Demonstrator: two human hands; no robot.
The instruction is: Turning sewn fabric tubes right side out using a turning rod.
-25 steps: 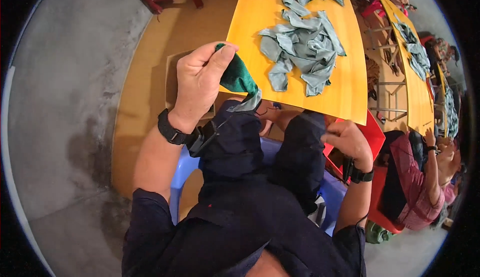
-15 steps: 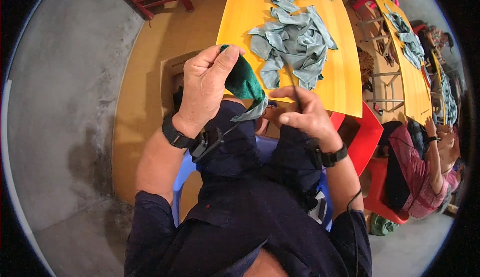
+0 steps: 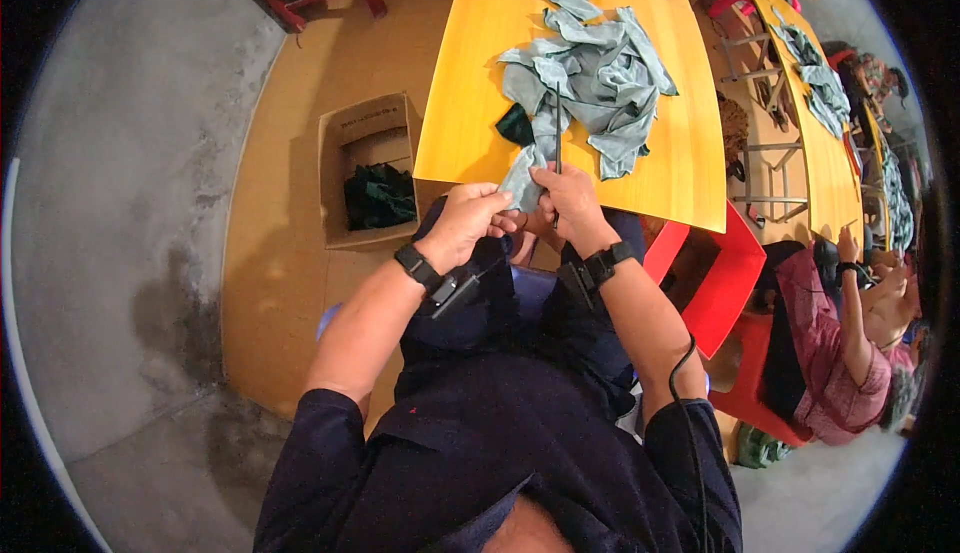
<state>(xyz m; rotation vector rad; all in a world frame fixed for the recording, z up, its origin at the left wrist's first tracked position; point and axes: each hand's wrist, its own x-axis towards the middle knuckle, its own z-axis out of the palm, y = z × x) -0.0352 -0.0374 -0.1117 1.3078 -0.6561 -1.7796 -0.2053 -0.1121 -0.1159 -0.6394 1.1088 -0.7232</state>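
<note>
My left hand (image 3: 467,221) is closed in a pinch on the near end of a pale grey-green cloth piece (image 3: 523,178) at the table's front edge. Dark green velvety fabric (image 3: 515,125) shows beside that piece, by the pile; whether they are joined I cannot tell. Close on the right, my right hand (image 3: 570,198) is closed around a thin dark rod (image 3: 557,118), which points away from me over the cloth. Its fingertips are at the cloth's edge too. Just beyond lies a crumpled pile of pale cloth pieces (image 3: 610,83) on the yellow table (image 3: 680,178).
Left of the table, an open cardboard box (image 3: 335,188) on the floor holds dark green fabric (image 3: 380,196). A red stool (image 3: 715,298) stands near the table's right corner. Farther right, a person in a pink top (image 3: 825,353) sits by another yellow table (image 3: 835,188).
The raised green velvet piece has left my left hand, which has come down to pinch pale cloth. My right hand has moved in beside it, rod now upright in view. The box shows fully.
</note>
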